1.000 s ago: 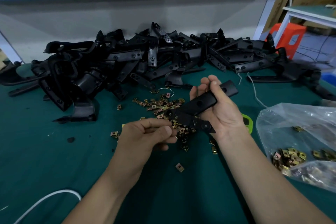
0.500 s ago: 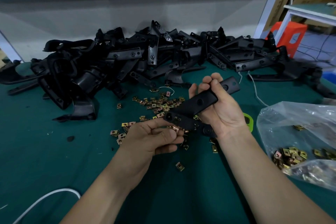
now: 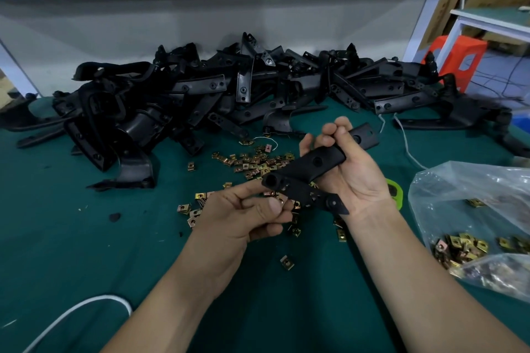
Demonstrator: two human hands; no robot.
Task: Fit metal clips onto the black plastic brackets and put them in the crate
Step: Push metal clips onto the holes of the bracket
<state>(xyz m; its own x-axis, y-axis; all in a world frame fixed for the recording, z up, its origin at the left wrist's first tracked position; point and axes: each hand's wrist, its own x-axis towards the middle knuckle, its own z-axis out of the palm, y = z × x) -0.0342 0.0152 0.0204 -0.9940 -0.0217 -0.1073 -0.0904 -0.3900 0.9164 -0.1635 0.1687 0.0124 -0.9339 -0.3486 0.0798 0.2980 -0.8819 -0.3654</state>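
We are holding one black bracket point(image 3: 312, 163) in both hands above the green mat point(image 3: 71, 238).
Our right hand point(image 3: 352, 180) is gripping its upper arm, fingers curled round it. Our left hand point(image 3: 238, 215) is pinching a small metal clip point(image 3: 282, 201) between thumb and forefinger against the bracket's lower end. Loose clips point(image 3: 252, 162) are lying just beneath, the bracket pile point(image 3: 200, 100) sitting behind them.

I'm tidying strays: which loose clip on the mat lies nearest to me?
The lone clip on bare green mat nearest the camera; the scattered clips all lie farther off, around and beyond the left hand and right hand.
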